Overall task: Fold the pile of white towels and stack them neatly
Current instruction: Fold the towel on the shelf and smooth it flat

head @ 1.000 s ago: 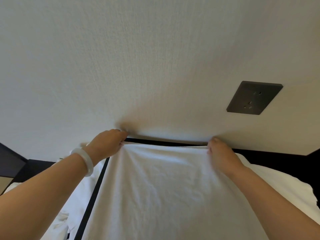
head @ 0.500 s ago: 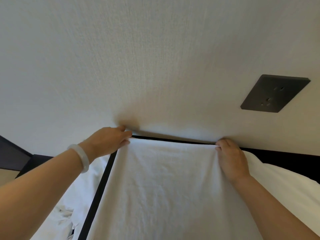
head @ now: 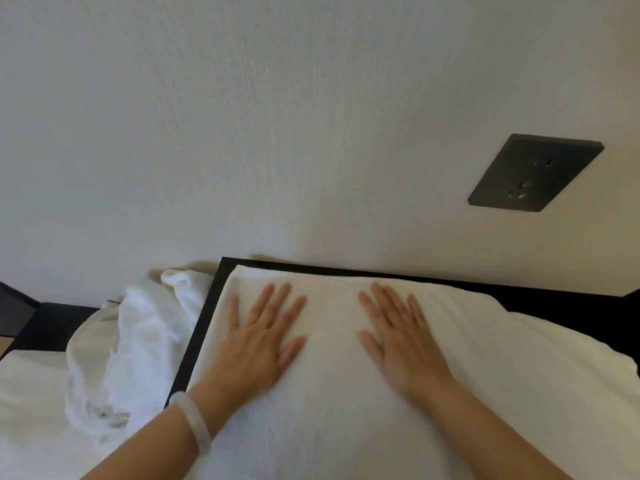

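Both hands, left hand [head: 258,336] and right hand [head: 403,337], lie flat, fingers straight, holding nothing, pressing the towel [head: 332,393] spread on the dark table [head: 202,317]. Step: smoothing. Next likely calls for gripping an edge to fold; unfolded pile [head: 131,341] waits left.

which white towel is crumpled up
The crumpled towel on the left, bunched in folds beside the black frame. The flat towel lies smooth under the left hand and right hand.
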